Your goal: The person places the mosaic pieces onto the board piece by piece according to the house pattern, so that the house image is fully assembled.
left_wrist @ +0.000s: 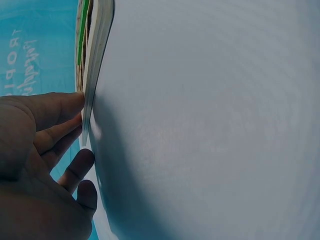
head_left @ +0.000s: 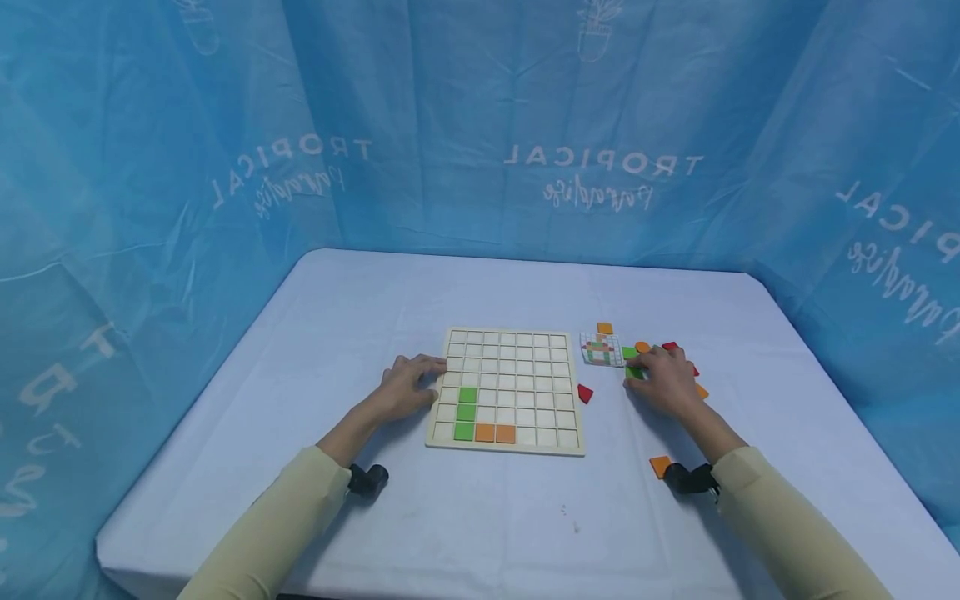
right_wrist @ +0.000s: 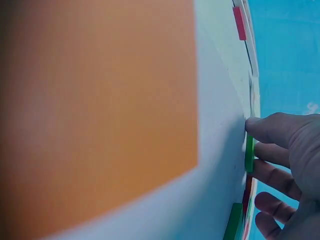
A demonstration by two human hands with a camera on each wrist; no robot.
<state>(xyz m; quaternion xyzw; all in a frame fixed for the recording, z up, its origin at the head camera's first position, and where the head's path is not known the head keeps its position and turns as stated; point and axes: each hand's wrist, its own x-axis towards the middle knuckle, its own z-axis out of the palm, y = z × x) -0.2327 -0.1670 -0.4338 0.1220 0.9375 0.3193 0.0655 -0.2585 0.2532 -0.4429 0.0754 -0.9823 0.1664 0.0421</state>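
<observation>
A pale wooden grid board (head_left: pixel 515 362) lies mid-table, with three green square tiles (head_left: pixel 466 412) in one column and two orange square tiles (head_left: pixel 495 433) beside the lowest. My left hand (head_left: pixel 405 387) rests at the board's left side, thumb and fingertips spread along its edge (left_wrist: pixel 92 65). To the right of the board, my right hand (head_left: pixel 663 379) pinches a green square tile (right_wrist: pixel 249 153) between thumb and fingers, close over the table. Another green tile (head_left: pixel 630 352) lies just beyond its fingertips. A pattern card (head_left: pixel 602 350) is left of these tiles.
Around the right hand lie an orange round piece (head_left: pixel 642 347), red pieces (head_left: pixel 670 345) and an orange piece (head_left: pixel 702 391), partly covered. One red piece (head_left: pixel 585 393) is beside the board. Orange squares lie behind the card (head_left: pixel 604 328) and near the right wrist (head_left: pixel 660 467).
</observation>
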